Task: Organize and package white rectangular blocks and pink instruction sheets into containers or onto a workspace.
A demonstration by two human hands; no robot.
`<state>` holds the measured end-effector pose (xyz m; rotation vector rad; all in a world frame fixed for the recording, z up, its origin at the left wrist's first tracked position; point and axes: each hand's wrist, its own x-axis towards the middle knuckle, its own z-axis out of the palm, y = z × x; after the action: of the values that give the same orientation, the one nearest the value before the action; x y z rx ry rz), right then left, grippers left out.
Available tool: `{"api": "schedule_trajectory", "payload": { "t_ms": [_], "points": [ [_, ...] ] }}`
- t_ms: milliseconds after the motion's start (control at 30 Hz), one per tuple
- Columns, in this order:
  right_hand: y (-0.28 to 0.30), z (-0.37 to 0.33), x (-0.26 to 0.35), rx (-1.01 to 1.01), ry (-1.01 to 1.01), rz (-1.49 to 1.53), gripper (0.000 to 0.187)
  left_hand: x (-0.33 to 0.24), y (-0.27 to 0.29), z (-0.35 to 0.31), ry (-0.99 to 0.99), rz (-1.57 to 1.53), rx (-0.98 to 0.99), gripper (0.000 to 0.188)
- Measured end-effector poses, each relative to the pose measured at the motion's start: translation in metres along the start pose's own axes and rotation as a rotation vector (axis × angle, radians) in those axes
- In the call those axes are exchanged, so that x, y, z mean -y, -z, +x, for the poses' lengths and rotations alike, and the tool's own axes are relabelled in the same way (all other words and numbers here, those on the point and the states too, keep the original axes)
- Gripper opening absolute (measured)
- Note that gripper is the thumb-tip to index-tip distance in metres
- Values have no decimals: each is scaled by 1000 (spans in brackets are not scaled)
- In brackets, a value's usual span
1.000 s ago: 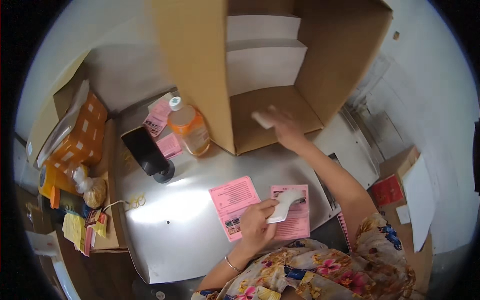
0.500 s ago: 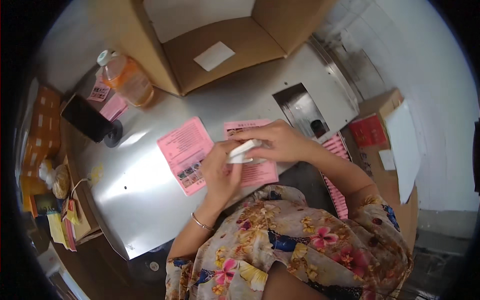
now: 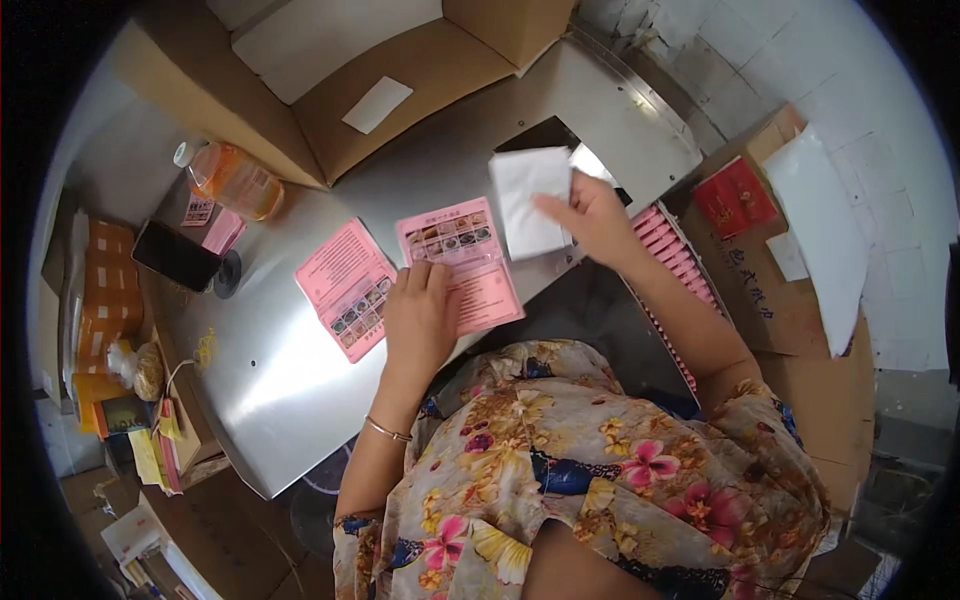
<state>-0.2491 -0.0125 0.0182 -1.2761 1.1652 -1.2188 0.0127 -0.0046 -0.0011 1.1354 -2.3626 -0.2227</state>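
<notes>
My right hand [image 3: 604, 222] grips a white folded paper napkin [image 3: 528, 195], thumb on top, held over the right edge of a pink printed sheet [image 3: 490, 290]. On that sheet's left part rests my left hand [image 3: 420, 315], fingers lying on the paper and thumb a little apart. Small food pictures and text cover the sheet. Just left of it lies a second pile of pink printed sheets [image 3: 335, 268], partly behind my left hand. Whether the napkin is one piece or several is hard to see.
A large open cardboard box [image 3: 420, 90] stands at the back of the metal table [image 3: 270, 330]. An orange drink bottle [image 3: 235, 180] and a phone on a stand [image 3: 177, 254] are at the left. Pink packets [image 3: 675, 250] fill a box at my right.
Both hands were together around the white napkin. Now my right hand has carried it right and away, while my left has let go and come down on the pink sheet.
</notes>
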Motion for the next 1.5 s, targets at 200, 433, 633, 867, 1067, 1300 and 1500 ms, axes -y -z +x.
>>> {"api": "schedule_trajectory", "payload": {
  "t_ms": [200, 433, 633, 867, 1067, 1300, 1500],
  "points": [
    [5, 6, -18, -298, 251, 40, 34, -17, 0, -20, 117, -278, 208, 24],
    [-33, -26, -37, 499, 971, -896, 50, -3, -17, -28, -22, -49, 59, 53],
    [-19, -14, -35, 462, 855, -1054, 61, -2, -27, -19, 58, -180, -46, 66],
    [-75, 22, -22, 751, 537, -1680, 39, -20, -23, -4, -1, -10, -140, 86],
    [8, 30, -53, 425, 447, -1306, 23, 2, -12, -21, 86, 9, -208, 68],
    [65, 45, -64, 112, 162, -1441, 20, 54, 13, -55, 195, 155, -91, 47],
    [68, 24, -3, 308, 190, -1471, 31, 40, 39, -72, 295, -22, -272, 41]
  ]
}}
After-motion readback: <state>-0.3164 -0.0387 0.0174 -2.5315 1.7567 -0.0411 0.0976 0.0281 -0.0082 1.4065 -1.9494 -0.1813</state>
